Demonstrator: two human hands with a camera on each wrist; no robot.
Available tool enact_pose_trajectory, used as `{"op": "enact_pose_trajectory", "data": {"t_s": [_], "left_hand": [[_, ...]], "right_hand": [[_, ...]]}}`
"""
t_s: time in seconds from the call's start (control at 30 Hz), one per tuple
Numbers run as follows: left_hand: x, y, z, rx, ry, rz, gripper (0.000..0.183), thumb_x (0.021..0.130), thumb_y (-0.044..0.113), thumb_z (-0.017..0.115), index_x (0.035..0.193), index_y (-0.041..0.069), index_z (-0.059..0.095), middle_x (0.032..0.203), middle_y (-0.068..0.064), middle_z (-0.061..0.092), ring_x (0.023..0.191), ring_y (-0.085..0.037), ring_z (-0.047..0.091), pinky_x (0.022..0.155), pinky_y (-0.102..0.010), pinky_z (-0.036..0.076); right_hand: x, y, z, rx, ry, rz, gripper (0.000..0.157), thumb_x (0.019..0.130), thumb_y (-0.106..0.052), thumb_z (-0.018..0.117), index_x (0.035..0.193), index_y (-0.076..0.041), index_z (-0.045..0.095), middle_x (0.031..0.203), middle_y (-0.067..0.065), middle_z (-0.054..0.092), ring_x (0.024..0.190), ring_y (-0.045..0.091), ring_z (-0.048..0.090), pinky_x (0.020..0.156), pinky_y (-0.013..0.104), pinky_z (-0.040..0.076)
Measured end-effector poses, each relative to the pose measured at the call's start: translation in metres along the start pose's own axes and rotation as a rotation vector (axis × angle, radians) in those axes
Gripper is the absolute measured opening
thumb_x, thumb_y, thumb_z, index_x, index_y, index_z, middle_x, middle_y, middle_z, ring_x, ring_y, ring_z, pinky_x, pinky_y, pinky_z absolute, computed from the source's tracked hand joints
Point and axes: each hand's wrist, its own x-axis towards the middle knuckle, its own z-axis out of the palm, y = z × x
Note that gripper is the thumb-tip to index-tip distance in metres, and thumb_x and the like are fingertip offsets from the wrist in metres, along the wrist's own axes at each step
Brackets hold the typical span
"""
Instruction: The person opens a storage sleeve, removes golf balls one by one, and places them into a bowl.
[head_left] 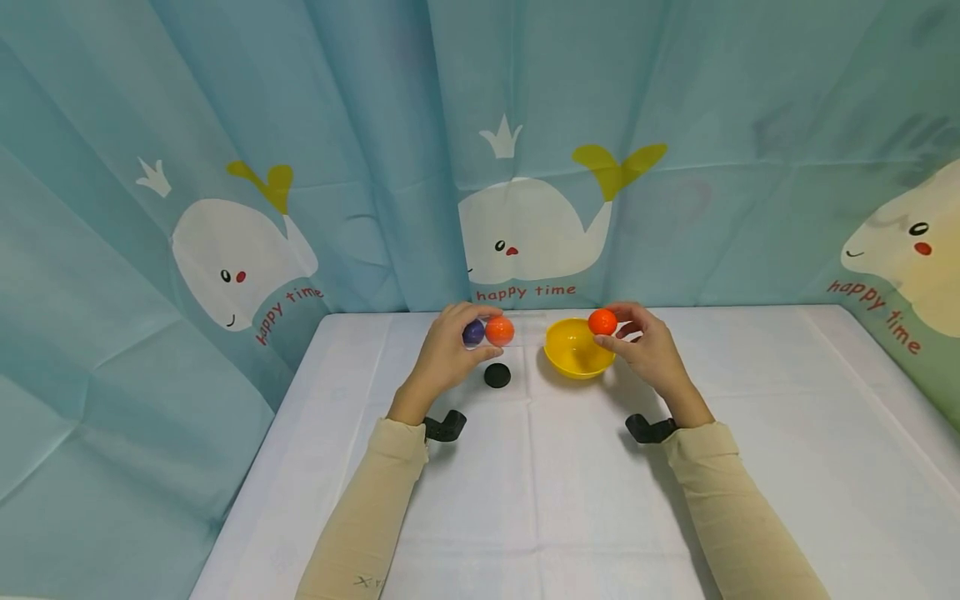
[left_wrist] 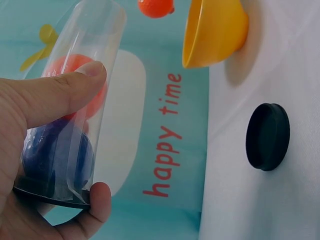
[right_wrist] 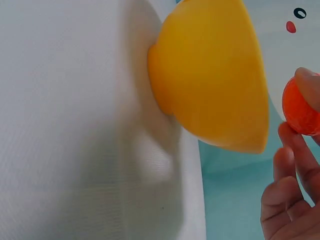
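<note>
My left hand [head_left: 444,348] grips a clear plastic tube [left_wrist: 107,27] with a black bottom cap [left_wrist: 55,196]. Inside the tube a dark blue ball [left_wrist: 55,150] lies against that cap, and an orange ball [head_left: 499,332] sits beside it. The thumb lies across the tube wall in the left wrist view. On the other side, my right hand [head_left: 651,350] pinches another orange ball [head_left: 602,322] above the right rim of a yellow bowl [head_left: 572,354]. Below the tube, a round black lid [head_left: 497,376] lies on the table, apart from both hands.
A white cloth covers the table [head_left: 525,500]. Directly behind its far edge hangs a blue curtain [head_left: 375,167] printed with whales. Black wrist mounts [head_left: 446,426] stick out inward from both wrists, low over the cloth.
</note>
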Motion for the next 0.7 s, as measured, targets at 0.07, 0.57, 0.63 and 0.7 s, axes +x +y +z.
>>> {"op": "enact_pose_trajectory", "data": {"t_s": [0.07, 0.57, 0.63, 0.7], "left_hand": [[0.0, 0.0, 0.0, 0.001, -0.001, -0.004, 0.051, 0.079, 0.019, 0.089, 0.127, 0.02, 0.069, 0.127, -0.003, 0.068, 0.122, -0.028, 0.055, 0.109, -0.052, 0.043], [0.0, 0.001, -0.001, 0.0, -0.011, -0.024, 0.05, 0.081, 0.02, 0.088, 0.127, 0.021, 0.069, 0.128, -0.003, 0.067, 0.123, -0.027, 0.055, 0.109, -0.052, 0.043], [0.0, 0.001, -0.001, -0.001, -0.011, -0.022, 0.051, 0.081, 0.02, 0.088, 0.127, 0.021, 0.069, 0.128, -0.003, 0.068, 0.123, -0.027, 0.055, 0.109, -0.052, 0.043], [0.0, 0.001, -0.001, -0.002, -0.012, -0.019, 0.051, 0.081, 0.02, 0.088, 0.127, 0.021, 0.068, 0.127, -0.003, 0.067, 0.123, -0.027, 0.055, 0.109, -0.051, 0.043]], "right_hand": [[0.0, 0.002, 0.001, -0.01, 0.001, 0.005, 0.05, 0.092, -0.021, 0.079, 0.135, -0.006, 0.059, 0.126, 0.016, 0.063, 0.103, 0.026, 0.055, 0.083, 0.022, 0.046], [0.003, 0.011, 0.01, -0.071, -0.029, 0.055, 0.049, 0.091, -0.019, 0.078, 0.135, -0.005, 0.061, 0.138, 0.022, 0.051, 0.122, 0.038, 0.045, 0.094, 0.04, 0.045], [0.003, 0.013, 0.012, -0.077, -0.034, 0.067, 0.049, 0.091, -0.021, 0.078, 0.135, -0.006, 0.061, 0.138, 0.022, 0.05, 0.123, 0.039, 0.045, 0.096, 0.042, 0.046], [0.003, 0.013, 0.012, -0.077, -0.043, 0.077, 0.049, 0.092, -0.022, 0.078, 0.135, -0.006, 0.061, 0.138, 0.022, 0.049, 0.124, 0.039, 0.044, 0.097, 0.043, 0.045]]}}
